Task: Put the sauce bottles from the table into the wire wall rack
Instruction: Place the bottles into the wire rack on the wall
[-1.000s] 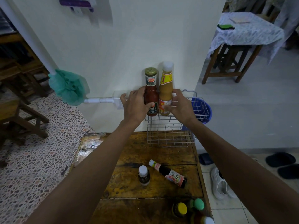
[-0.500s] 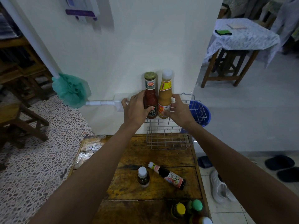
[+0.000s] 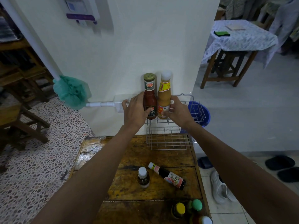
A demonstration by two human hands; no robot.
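Rack [image 3: 192, 110]: wire, on the wall just above the table's far end; a lower tier hangs under it.
Red btl [image 3: 150, 97]: upright at the rack's left end, base at the wire floor. Can't tell if fully seated.
Yellow btl [image 3: 164, 96]: upright, touching the red btl on its right, also in the rack.
Left hand [image 3: 135, 110]: fingers & thumb curled round the red btl's lower body.
Right hand [image 3: 177, 110]: fingers wrapped on the yellow btl's label, low down.
Table [image 3: 129, 159]: below the rack. Still on it: a dark btl [image 3: 167, 176] lying on its side, a small btl [image 3: 143, 177] standing beside it, plus a cluster w/ yellow cap [image 3: 180, 207] & green cap [image 3: 196, 205] at the near edge.
Risk 1: both btls are tall vs the rack's low front wire, so prob top-heavy. Letting go before the bases sit flat on the wires could tip one fwd, down onto the table.
Risk 2: the two touch, so nudging one on release may rock the other.
Risk 3: a base could catch betw. floor wires & lean.
Risk 4: the lying dark btl looks free to roll toward the table's right edge if bumped.
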